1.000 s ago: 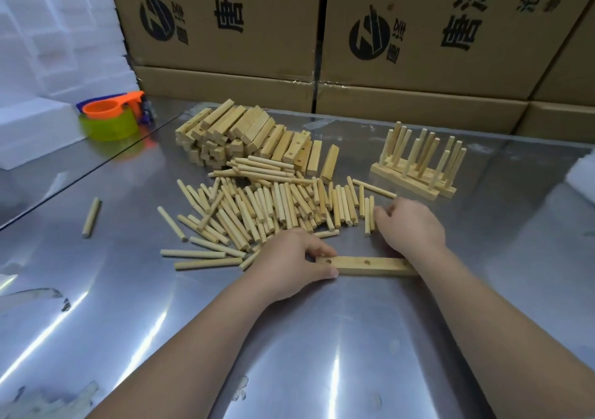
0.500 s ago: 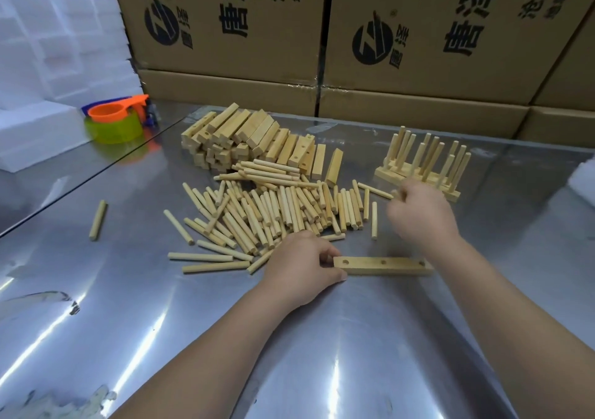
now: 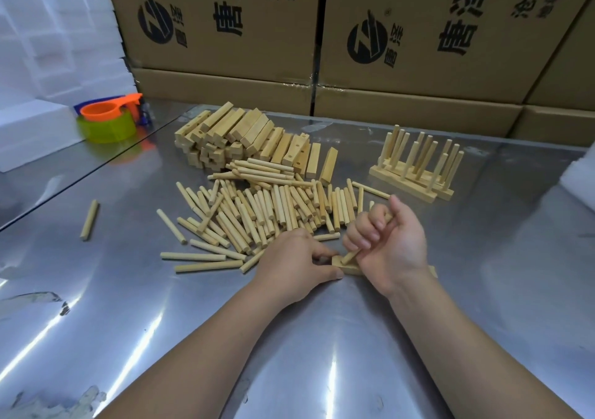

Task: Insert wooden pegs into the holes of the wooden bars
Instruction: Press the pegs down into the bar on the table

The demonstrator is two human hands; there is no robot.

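The right hand's (image 3: 389, 244) fingers are curled round a wooden peg (image 3: 349, 257), tilted, its lower tip on the left end of a wooden bar (image 3: 347, 269) lying flat on the near part of the steel table (image 3: 161, 322). The left hand (image 3: 296, 264) pinches that same end between thumb and fingers. Just beyond lie the loose pegs (image 3: 273, 209), farther off the stacked bars (image 3: 244, 141), and to the far right the pegged bars (image 3: 415, 167).
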